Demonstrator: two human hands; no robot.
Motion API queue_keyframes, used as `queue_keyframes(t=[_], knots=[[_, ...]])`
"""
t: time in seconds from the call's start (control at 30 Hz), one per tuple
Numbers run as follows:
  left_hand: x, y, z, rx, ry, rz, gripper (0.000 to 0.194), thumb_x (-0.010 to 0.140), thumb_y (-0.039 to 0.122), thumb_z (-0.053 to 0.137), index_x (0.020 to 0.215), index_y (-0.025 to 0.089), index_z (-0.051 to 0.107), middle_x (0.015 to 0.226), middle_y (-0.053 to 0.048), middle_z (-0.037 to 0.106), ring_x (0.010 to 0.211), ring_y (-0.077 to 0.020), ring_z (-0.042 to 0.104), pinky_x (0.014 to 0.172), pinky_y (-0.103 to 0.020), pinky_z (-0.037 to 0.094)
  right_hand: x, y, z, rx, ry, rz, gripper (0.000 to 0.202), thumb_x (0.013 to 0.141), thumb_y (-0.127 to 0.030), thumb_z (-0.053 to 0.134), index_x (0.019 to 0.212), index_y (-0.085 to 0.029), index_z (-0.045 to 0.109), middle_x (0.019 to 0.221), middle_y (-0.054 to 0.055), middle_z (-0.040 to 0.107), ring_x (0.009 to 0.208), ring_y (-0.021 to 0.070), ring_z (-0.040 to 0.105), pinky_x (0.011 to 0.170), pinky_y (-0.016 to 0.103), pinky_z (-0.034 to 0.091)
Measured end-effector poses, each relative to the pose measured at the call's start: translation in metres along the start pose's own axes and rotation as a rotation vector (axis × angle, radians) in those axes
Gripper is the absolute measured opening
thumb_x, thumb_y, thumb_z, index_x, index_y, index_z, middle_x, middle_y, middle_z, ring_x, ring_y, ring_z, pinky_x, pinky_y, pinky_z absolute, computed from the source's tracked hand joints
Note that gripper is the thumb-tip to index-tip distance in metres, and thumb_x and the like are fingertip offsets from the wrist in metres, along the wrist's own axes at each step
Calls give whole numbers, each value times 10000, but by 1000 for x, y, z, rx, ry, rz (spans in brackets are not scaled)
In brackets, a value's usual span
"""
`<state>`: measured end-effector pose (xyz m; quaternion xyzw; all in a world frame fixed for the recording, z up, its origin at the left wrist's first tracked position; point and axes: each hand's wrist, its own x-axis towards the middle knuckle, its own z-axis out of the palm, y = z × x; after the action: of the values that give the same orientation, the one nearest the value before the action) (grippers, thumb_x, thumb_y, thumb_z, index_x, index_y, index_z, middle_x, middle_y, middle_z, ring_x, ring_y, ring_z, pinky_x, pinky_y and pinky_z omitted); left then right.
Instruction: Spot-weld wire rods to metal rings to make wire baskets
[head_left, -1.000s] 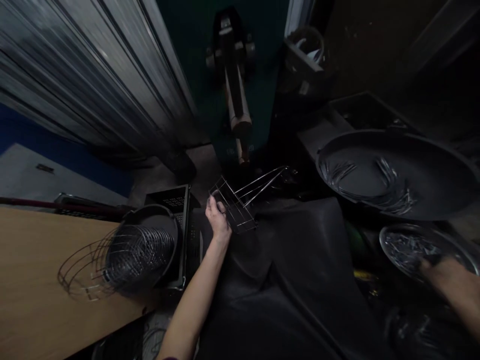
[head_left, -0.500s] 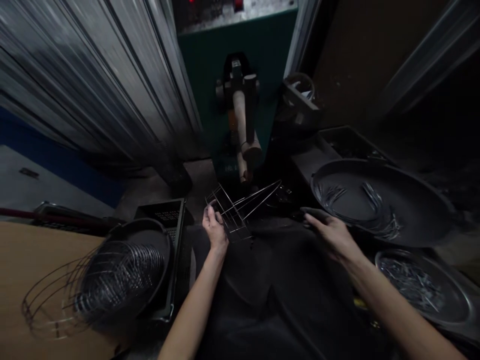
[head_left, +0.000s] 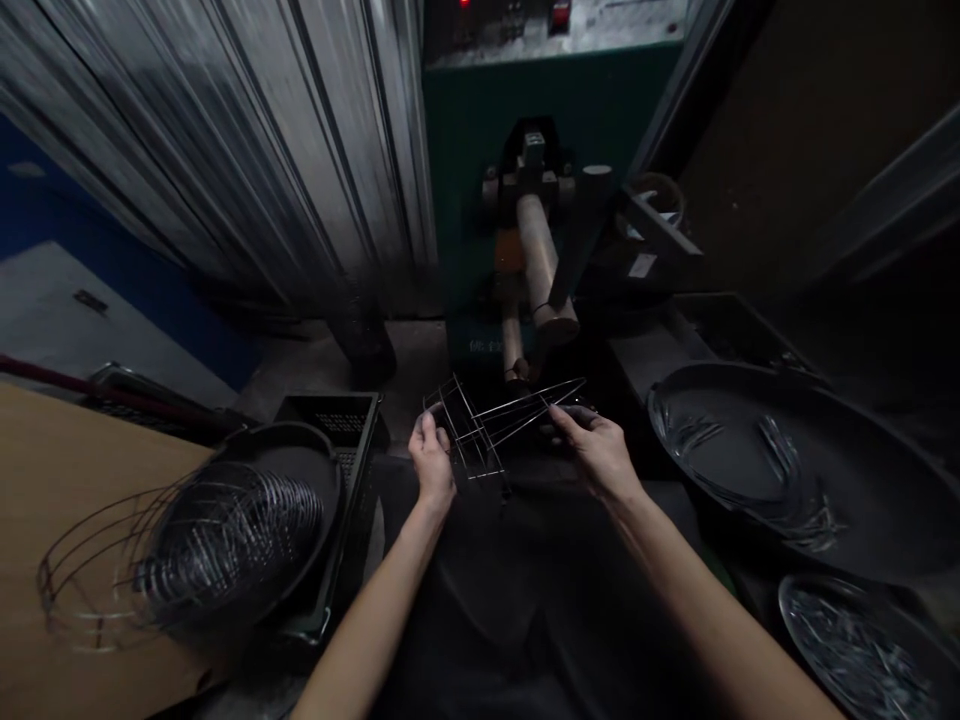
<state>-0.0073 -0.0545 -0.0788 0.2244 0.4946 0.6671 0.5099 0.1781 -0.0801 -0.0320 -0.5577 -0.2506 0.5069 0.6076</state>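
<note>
My left hand is closed on the left end of a small wire frame, thumb uppermost. The frame has crossing thin rods and a long pointed loop reaching right. My right hand pinches at the right part of that loop, where a thin wire meets the fingertips; whether it grips the loop or a separate wire I cannot tell. Just beyond the frame are the two round metal arms of a green machine, not clearly touching it.
On the left, a round pan holds many curved wire pieces beside a dark crate. At right lie a large oval pan with bent wires and a smaller dish of short metal pieces. A bracket juts out behind.
My right hand has moved left from beside the large pan to the wire frame's pointed end, its fingers now pinched. My left hand still holds the frame. The camera view has shifted left.
</note>
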Motion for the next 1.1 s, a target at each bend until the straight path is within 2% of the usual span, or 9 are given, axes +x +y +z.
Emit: queue_keyframes(t=[0.27,0.47,0.67,0.9,1.0,1.1], knots=[[5,5,4,16,-27,-14,424,772,526,603,959,147,631,462,106,252,390,-30,195,388,-162,133,1,-3,9,153,-19,177,432,387,-324,920,714,-142,703,715,30,683,638,101,634,458,112,440],[8,7,6,23,-41,-8,434,801,506,575,1025,138,636,450,109,242,387,-34,177,391,-167,131,3,-5,13,153,-8,166,339,464,-266,895,705,-151,685,715,20,677,636,103,631,472,127,466],[12,12,10,2,-29,-29,448,762,517,618,984,128,635,450,112,249,390,-31,188,394,-169,134,8,-7,18,95,2,143,249,555,-219,835,728,-159,666,725,34,678,630,127,644,474,162,494],[11,32,13,14,-65,-81,406,773,494,619,933,122,629,441,110,255,377,-30,203,380,-170,130,8,-15,26,193,42,221,215,556,-119,821,664,-151,638,655,4,649,584,83,613,446,111,457],[8,39,14,19,-90,-132,399,806,472,587,989,121,630,429,113,242,363,-30,188,376,-174,121,6,-16,27,184,43,222,218,578,-127,823,688,-157,637,664,-6,650,618,87,629,468,107,471],[7,41,16,13,-65,-143,403,806,464,590,1007,118,630,430,116,234,364,-27,178,373,-171,117,1,-16,23,169,38,202,222,599,-172,831,699,-166,633,679,0,660,642,104,643,475,119,484]])
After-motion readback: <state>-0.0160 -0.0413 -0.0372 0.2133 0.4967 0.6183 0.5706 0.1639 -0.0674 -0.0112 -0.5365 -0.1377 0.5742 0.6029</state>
